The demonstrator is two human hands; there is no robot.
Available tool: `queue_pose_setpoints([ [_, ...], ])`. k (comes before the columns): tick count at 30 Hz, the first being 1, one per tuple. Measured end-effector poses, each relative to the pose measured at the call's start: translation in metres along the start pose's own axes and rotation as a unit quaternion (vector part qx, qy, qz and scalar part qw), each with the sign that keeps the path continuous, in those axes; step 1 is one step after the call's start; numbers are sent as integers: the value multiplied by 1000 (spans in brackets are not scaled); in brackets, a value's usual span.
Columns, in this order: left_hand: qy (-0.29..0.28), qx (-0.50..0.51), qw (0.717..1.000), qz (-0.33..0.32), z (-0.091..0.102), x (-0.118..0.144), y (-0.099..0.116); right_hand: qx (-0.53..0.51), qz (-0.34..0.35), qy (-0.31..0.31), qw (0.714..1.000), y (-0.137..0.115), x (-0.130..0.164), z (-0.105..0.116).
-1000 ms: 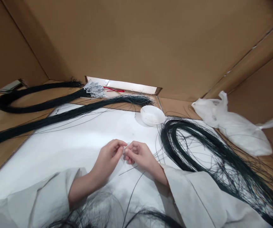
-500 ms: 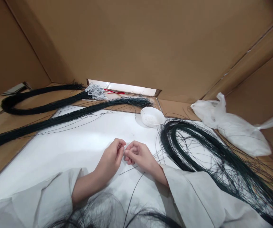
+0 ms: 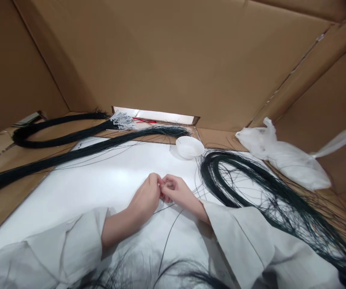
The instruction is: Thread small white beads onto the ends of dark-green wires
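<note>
Near the middle of the white work surface [image 3: 112,188], my left hand [image 3: 149,194] and my right hand [image 3: 179,194] meet fingertip to fingertip. Both are closed in a pinch. Whatever lies between the fingertips is too small and too covered to make out. A thin dark strand [image 3: 163,208] shows just below my right hand; whether it is held or only passes beneath, I cannot tell. Another dark strand [image 3: 169,235] curves down towards me. Beyond my right hand stands a white bowl [image 3: 190,147] with small whitish contents.
A large looped bundle of dark strands [image 3: 218,176] lies at right, beside a knotted white plastic bag [image 3: 299,166]. Two more dark bundles [image 3: 100,148] stretch across the left; one has white beaded ends [image 3: 121,121] near red sticks [image 3: 144,120]. Cardboard walls [image 3: 167,60] surround the surface.
My left hand has moved right and turned over more, so its fingertips now touch those of my right hand; a small gap parted them before. The view has shifted slightly.
</note>
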State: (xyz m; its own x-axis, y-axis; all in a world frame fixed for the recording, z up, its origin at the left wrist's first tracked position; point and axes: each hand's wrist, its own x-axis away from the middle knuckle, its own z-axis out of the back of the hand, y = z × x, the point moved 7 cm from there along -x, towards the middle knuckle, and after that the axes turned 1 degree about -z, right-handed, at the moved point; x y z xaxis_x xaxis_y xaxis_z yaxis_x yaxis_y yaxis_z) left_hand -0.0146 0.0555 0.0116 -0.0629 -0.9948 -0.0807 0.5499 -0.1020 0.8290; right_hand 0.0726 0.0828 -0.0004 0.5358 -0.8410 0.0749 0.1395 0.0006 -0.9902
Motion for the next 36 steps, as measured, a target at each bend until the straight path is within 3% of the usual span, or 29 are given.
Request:
queue_pose_setpoints([
  [14, 23, -96, 994, -49, 1, -5, -1, 24, 18, 42, 999, -1, 1, 3],
  [21, 78, -144, 982, -90, 10, -27, -8, -4, -16, 159, 987, 3, -1, 28],
  [28, 36, -232, 963, -130, -4, -68, -14, -76, -17, 229, 970, 8, -8, 50],
  [36, 19, -253, 956, -149, -10, -77, -7, -82, -10, 207, 975, 5, -7, 47],
])
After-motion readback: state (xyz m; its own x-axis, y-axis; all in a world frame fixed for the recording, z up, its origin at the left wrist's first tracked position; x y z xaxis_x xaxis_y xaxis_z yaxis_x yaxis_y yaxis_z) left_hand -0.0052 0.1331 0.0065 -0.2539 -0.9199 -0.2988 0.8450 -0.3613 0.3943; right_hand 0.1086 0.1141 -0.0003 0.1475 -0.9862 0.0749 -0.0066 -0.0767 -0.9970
